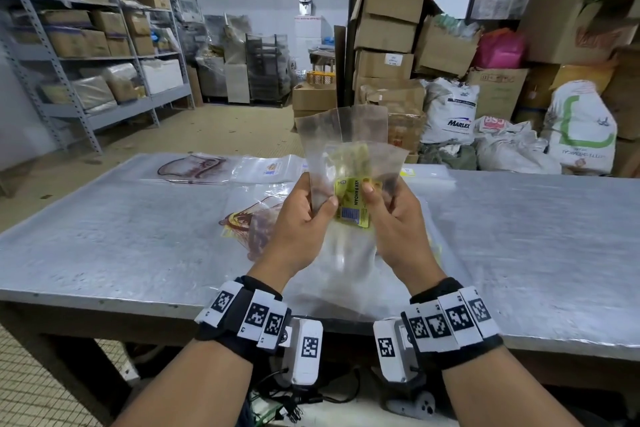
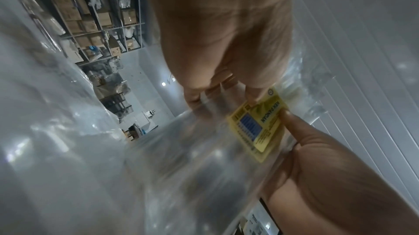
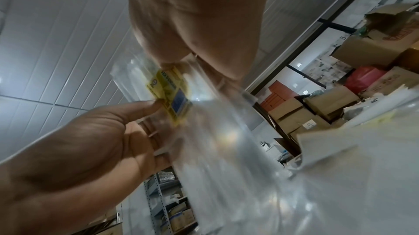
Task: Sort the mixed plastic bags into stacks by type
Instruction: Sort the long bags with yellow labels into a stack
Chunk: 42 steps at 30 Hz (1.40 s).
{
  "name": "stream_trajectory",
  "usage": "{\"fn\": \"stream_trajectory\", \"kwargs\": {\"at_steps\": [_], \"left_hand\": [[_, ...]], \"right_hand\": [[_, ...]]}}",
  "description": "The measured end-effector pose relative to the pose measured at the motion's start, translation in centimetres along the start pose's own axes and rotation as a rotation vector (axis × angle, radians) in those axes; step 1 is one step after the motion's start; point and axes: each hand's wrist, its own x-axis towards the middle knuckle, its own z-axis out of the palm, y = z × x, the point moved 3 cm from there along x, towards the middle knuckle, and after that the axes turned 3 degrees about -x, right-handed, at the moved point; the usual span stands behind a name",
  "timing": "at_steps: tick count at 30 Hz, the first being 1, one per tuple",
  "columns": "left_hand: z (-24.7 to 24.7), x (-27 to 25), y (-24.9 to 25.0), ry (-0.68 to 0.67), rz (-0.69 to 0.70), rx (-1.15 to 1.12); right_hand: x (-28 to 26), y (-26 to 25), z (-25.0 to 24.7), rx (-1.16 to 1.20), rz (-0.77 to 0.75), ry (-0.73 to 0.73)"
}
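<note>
I see both hands raised above the table (image 1: 138,236), gripping a fanned bunch of clear bags (image 1: 343,135). The left hand (image 1: 298,218) pinches the bunch's left edge. The right hand (image 1: 394,215) pinches a bag with a yellow label (image 1: 351,204) (thumb on the label). More printed bags (image 1: 194,166) lie flat on the table.
</note>
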Motion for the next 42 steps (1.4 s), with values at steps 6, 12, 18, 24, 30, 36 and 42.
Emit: {"fn": "stream_trajectory", "kwargs": {"at_steps": [6, 12, 18, 24, 30, 36, 42], "left_hand": [[-0.3, -0.3, -0.7, -0.001, -0.074, 0.04], [0.0, -1.1, -1.0, 0.012, -0.102, 0.142], [0.5, -0.3, -1.7, 0.023, -0.115, 0.043], [0.5, 0.6, -0.8, 0.019, -0.078, 0.013], [1.0, -0.3, -3.1, 0.03, -0.182, 0.064], [3.5, 1.0, -1.5, -0.041, -0.146, 0.061], [4.3, 1.7, -2.9, -0.124, -0.237, 0.358]], "right_hand": [[-0.4, 0.9, 0.2, -0.026, -0.005, -0.06], [-1.5, 2.5, 0.2, -0.038, 0.02, -0.101], [-1.2, 1.7, 0.6, -0.076, -0.001, -0.061], [-0.2, 1.3, 0.3, -0.041, 0.008, -0.042], [-1.3, 2.7, -0.1, -0.144, 0.056, -0.084], [-0.1, 0.9, -2.9, -0.225, 0.037, 0.047], [0.7, 2.2, -12.5, -0.441, 0.092, 0.171]]}}
